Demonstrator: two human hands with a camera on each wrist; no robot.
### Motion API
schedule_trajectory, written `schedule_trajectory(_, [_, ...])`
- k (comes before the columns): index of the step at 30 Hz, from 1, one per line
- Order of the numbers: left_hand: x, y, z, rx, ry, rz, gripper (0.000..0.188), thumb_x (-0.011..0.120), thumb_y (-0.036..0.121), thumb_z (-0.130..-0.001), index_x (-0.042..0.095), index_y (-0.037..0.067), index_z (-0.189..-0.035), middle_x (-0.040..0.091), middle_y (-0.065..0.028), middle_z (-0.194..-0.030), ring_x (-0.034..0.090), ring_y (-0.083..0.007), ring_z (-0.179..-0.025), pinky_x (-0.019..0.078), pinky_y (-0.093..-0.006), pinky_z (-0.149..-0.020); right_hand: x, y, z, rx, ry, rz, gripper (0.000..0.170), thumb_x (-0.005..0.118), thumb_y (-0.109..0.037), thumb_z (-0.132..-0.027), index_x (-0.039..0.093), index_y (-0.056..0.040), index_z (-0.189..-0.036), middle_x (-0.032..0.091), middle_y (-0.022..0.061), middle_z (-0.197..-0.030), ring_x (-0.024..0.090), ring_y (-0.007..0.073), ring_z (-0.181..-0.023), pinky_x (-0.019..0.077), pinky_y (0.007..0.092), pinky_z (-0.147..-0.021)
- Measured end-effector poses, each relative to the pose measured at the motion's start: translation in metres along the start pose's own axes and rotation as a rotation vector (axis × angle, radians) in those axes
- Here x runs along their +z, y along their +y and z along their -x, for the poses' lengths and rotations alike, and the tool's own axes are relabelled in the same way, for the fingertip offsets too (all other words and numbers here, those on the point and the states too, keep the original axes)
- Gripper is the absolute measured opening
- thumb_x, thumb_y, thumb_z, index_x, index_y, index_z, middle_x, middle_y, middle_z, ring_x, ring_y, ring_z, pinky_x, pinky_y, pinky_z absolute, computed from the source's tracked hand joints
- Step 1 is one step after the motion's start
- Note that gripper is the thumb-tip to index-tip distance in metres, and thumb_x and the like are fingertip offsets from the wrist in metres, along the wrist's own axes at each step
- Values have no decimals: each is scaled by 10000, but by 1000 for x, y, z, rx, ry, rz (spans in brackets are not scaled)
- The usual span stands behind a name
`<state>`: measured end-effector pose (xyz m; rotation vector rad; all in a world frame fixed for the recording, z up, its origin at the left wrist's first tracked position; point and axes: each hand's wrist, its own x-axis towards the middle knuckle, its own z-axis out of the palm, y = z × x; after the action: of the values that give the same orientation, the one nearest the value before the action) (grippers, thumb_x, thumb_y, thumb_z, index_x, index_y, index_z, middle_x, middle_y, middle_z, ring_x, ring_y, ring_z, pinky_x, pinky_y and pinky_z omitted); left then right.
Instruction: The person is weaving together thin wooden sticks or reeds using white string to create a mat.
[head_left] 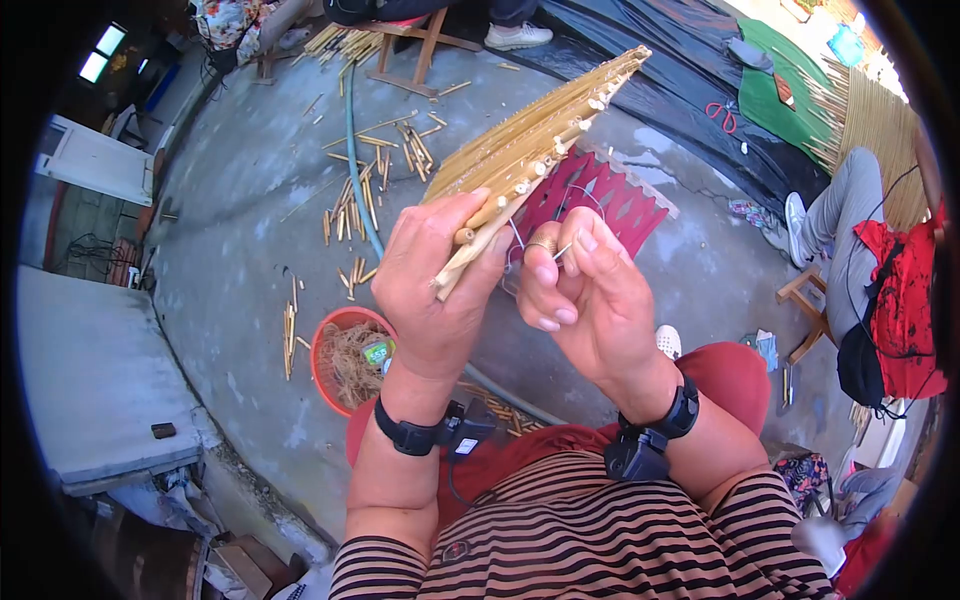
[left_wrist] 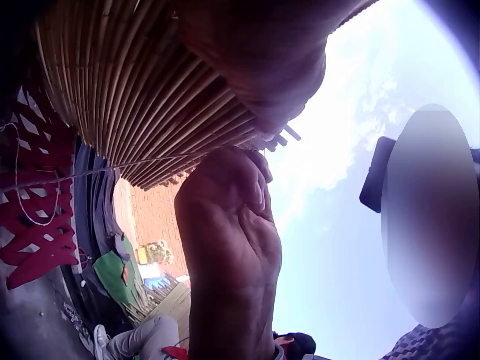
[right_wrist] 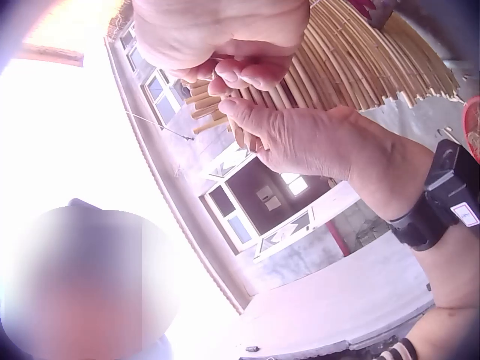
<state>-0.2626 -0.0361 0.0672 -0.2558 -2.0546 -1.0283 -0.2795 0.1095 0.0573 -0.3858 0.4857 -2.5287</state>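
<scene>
A mat of thin straw-coloured sticks (head_left: 540, 130), also seen in the left wrist view (left_wrist: 142, 90) and right wrist view (right_wrist: 352, 60), slants up from my left hand (head_left: 430, 280). That hand grips its near end, thumb and fingers on opposite sides. Just to the right, my right hand (head_left: 605, 310) pinches a thin needle-like piece (head_left: 563, 250) between thumb and finger. A wide gold-coloured band (head_left: 542, 243) circles one of its fingers. White cord (head_left: 516, 235) shows between the hands; where it enters the sticks is hidden.
Below lies a red patterned piece (head_left: 610, 200). An orange basket (head_left: 322, 375) of fibres stands at lower left, with loose sticks (head_left: 350, 215) and a hose (head_left: 355, 180) on the floor. Black sheeting (head_left: 670, 60) and red-handled scissors (head_left: 721, 117) lie farther off. Other people sit nearby.
</scene>
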Motion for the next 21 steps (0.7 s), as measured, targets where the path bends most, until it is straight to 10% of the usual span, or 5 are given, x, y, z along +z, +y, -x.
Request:
schedule_trajectory(10, [-14,-6,-2,-256,96,60,186,721,38,-743,659,-2,-913,648,-87,-793,611,-144,-673,485,-264,-618,9,37,-19,-2,28,-148,184,424,-219,-974,400,-124,-820,467,20,-780,335,74,-515,349,244,-506])
schedule_trajectory(15, [-25,-11,0,-323,151,254,296,717,146,-838,653,-20,-1074,656,-9,-867,569,-61,-768,471,-216,-674,6,26,-23,78,-56,-206,182,446,-231,-974,460,-107,-841,603,80,-1004,488,99,-612,405,242,-529])
schedule_trajectory(21, [-43,-10,-1,-369,121,289,315,690,151,-856,638,-20,-1114,652,-38,-955,579,-79,-860,463,-218,-758,7,-2,-11,86,141,367,157,507,-193,-950,521,-90,-833,601,146,-1167,583,84,-637,417,182,-450])
